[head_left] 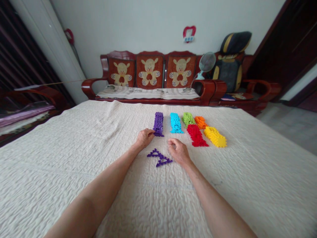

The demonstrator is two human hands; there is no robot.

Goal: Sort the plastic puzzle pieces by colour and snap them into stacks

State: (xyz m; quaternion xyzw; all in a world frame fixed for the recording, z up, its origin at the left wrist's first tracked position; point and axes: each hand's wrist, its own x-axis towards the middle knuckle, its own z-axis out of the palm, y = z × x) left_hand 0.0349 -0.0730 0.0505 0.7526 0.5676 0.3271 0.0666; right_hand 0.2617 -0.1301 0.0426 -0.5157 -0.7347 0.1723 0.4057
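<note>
Where the toothed purple plastic stack (158,123) on cream quilted cloth (74,158) is met near-end by the left hand (145,138), grip unclear, light pressure is advised; right hand (178,151) loosely curled, contents hidden.

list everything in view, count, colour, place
quilted cover: 1, off-white, foreground
toothed plastic piles: 6, purple, light blue, green, orange, red, yellow, on cover
flat toothed triangles: 2, purple, nearer than piles
wooden bench: 1, reddish, against wall
square bear cushions: 3, brown, cream, on bench
printed seat cloth: 1, whitish, on bench
fan: 1, pale green, right of cushions
wooden seats: 2, reddish, flanking bench
padded backrest: 1, black, tan, right seat
heart-shaped frame: 1, red, on wall
curtain: 1, dark, left
left hand: 1, at purple pile
right hand: 1, by triangles
</note>
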